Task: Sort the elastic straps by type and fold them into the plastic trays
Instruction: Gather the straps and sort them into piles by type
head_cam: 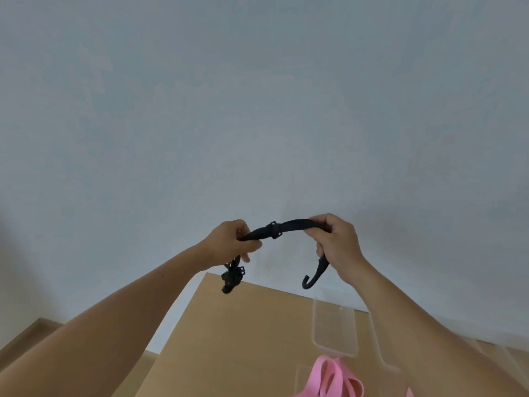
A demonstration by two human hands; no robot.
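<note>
Black strap [286, 227] is held up at the middle of the frame, arched between both hands before a pale wall [257, 96]. Its left part is gripped by the left hand [232, 245], whose fingers [252, 246] are curled round the webbing. Below that hand a tangled end [232, 279] with plastic fittings is left hanging. Its right part is gripped by the right hand [337, 242], the fingers [320, 249] likewise curled round it, and a hook [313, 277] is seen dangling beneath that hand. A slider [274, 230] is set on the arch, nearer the left hand.

Lower in the frame a brown tabletop [243, 339] is seen, well below the strap. A clear tray [335, 328] is laid on it at the lower right, one side hidden by the right forearm [415, 325]. Pink straps [335, 379] are heaped at the bottom edge, just below the tray; whether they lie in a tray cannot be told.
</note>
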